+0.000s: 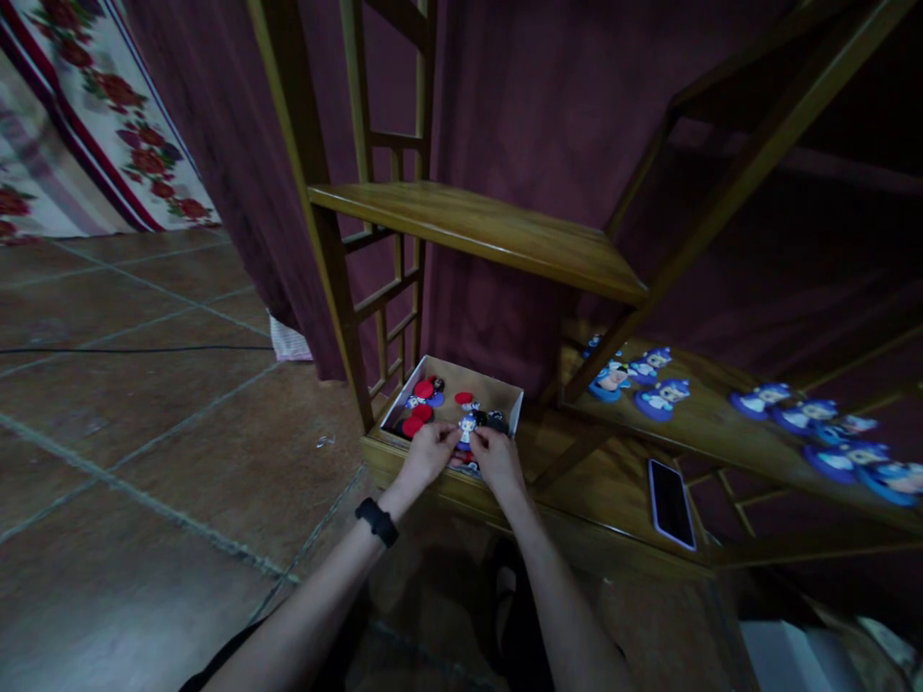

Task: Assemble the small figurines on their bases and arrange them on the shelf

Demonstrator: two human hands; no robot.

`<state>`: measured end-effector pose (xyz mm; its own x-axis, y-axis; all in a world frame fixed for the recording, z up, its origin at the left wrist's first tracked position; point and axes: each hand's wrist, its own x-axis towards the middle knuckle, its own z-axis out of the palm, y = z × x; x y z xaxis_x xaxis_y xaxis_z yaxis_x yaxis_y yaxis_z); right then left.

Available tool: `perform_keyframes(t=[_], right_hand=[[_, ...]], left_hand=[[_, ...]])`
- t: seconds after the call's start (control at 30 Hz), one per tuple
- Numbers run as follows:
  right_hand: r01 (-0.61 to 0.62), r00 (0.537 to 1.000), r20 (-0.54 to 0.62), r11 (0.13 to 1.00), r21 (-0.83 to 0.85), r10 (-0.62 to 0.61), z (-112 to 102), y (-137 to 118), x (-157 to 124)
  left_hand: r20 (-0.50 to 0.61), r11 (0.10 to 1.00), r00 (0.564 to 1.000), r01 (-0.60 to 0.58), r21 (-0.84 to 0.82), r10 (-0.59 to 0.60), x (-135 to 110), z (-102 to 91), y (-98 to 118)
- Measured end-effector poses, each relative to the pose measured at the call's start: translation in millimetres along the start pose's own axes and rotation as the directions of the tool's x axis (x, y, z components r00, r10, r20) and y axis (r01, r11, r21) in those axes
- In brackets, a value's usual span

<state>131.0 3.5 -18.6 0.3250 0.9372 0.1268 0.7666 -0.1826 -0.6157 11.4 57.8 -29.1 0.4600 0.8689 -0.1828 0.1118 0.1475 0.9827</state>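
Note:
A shallow cardboard box [505,394] sits on the lowest wooden shelf, holding several small red, blue and black cartoon figure badges [422,399]. Both my hands reach into its near side. My left hand [429,452], with a black band on its wrist, and my right hand [497,459] pinch together on one small blue-and-white figure badge [468,428] held between the fingertips of both, just above the box's front edge.
A phone [670,503] lies face up on the same low shelf to the right. Several blue figure badges [653,380] line a slanted shelf [721,423] at right. An upper wooden shelf [476,226] overhangs the box. Dark red curtain behind, tiled floor at left.

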Motion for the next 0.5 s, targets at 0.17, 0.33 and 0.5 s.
perform_keyframes(t=[0.17, 0.33, 0.5], right_hand=[[0.015, 1.0, 0.028, 0.997, -0.079, -0.013, 1.8, 1.4, 1.5], [0.092, 0.995, 0.04, 0.99, -0.106, -0.089, 3.6, 3.5, 1.0], [0.101, 0.993, 0.067, 0.99, -0.094, -0.095, 5.6, 6.8, 0.9]], left_hand=[[0.024, 0.883, 0.985, -0.163, 0.44, 0.17, -6.1, -1.4, 2.0], [0.032, 0.656, 0.96, -0.215, 0.724, 0.28, -9.6, -0.3, 7.9], [0.071, 0.587, 0.97, -0.197, 0.786, 0.231, -9.0, -0.7, 9.5]])
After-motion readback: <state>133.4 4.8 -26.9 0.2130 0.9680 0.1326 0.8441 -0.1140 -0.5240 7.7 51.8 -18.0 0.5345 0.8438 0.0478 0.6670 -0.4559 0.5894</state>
